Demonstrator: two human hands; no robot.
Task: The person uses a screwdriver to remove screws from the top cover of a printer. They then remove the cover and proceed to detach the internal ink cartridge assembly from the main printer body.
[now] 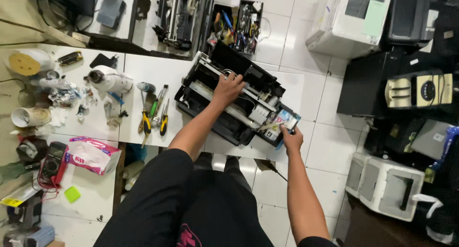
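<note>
Hands [228, 87] on boxy black printer [234, 101]

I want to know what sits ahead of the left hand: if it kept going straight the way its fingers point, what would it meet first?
The left hand rests on the opened black printer, fingers pointing toward its far edge. Going on, it would probably first meet the printer's raised black rear part; the tool tray lies beyond. Depth is hard to judge.

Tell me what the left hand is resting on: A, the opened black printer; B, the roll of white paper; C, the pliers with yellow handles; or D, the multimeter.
A: the left hand lies flat on the opened black printer, while the right hand holds a thin tool at its corner.
</note>
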